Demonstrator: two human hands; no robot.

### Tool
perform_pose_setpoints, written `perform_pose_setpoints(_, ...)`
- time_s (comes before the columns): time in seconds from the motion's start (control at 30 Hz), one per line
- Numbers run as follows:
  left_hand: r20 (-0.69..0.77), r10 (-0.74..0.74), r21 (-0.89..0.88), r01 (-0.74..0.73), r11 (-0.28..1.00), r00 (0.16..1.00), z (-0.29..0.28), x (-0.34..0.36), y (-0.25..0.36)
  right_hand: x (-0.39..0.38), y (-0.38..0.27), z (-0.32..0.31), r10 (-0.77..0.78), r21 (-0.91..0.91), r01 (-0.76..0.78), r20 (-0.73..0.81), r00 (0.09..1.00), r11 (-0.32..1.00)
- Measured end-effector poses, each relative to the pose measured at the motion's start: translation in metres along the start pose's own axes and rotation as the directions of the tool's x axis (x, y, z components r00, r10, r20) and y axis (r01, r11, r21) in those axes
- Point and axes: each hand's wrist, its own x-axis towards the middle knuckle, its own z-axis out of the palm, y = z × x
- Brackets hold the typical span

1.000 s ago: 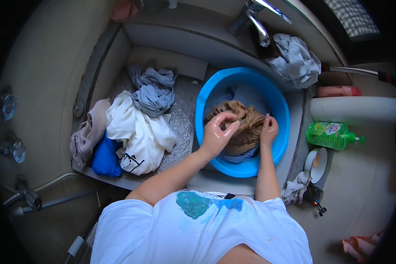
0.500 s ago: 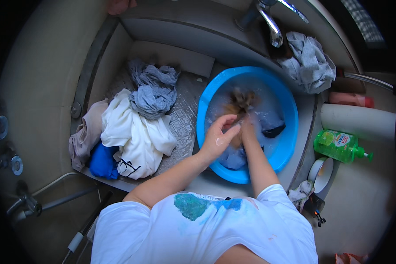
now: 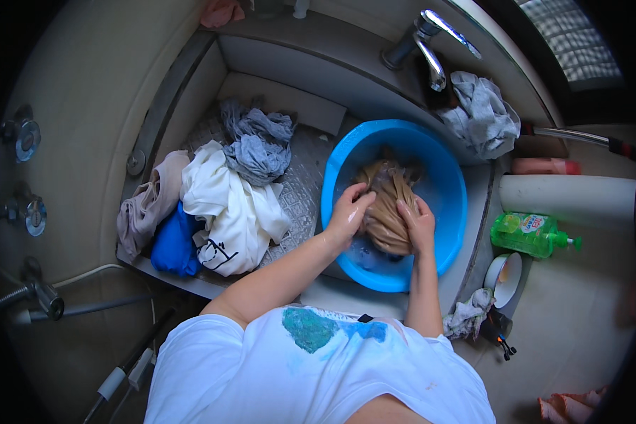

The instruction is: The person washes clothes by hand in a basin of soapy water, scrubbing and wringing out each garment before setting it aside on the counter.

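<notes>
A wet brown garment (image 3: 389, 230) is bunched up in a round blue basin (image 3: 336, 166), above cloudy, sudsy water. My left hand (image 3: 349, 213) is closed on its left edge, with thumb and fingers curled at the cloth. On the opposite side, my right hand (image 3: 418, 225) grips the garment with the thumb over it. Darker wet cloth shows in the water behind it, too blurred to name.
Left of the basin lie grey-blue cloth (image 3: 258, 145), a white garment (image 3: 237, 212), blue cloth (image 3: 175, 244) and beige cloth (image 3: 148, 198). A faucet (image 3: 431, 53) stands behind. Grey cloth (image 3: 482, 116), a green pump bottle (image 3: 530, 234) and a white bowl (image 3: 503, 279) are right.
The brown garment has come up out of the water and spread between my hands. My right hand has risen from the water to its right side. The view has shifted slightly.
</notes>
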Motion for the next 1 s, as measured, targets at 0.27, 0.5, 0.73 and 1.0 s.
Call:
perform_pose_setpoints(0.27, 0.321, -0.064, -0.491, 0.224, 0.842, 0.945, 0.007, 0.009, -0.017, -0.09, -0.091, 0.028, -0.237, -0.106, 0.263, 0.209, 0.949, 0.959)
perform_pose_setpoints(0.5, 0.646, 0.208, -0.678, 0.427, 0.598, 0.734, -0.012, 0.048, -0.069, -0.077, -0.08, 0.079, -0.617, -0.268, 0.623, 0.116, 0.778, 0.735)
perform_pose_setpoints(0.73, 0.205, -0.094, -0.317, 0.157, 0.935, 0.974, 0.014, -0.011, -0.005, 0.016, -0.018, 0.019, -0.696, -0.582, 0.47, -0.248, 0.674, 0.663)
perform_pose_setpoints(1.0, 0.238, 0.574, 0.583, -0.588, 0.56, 0.783, 0.005, -0.012, 0.0, 0.028, 0.036, -0.054, -0.511, -0.623, 0.076, -0.559, 0.653, 0.778)
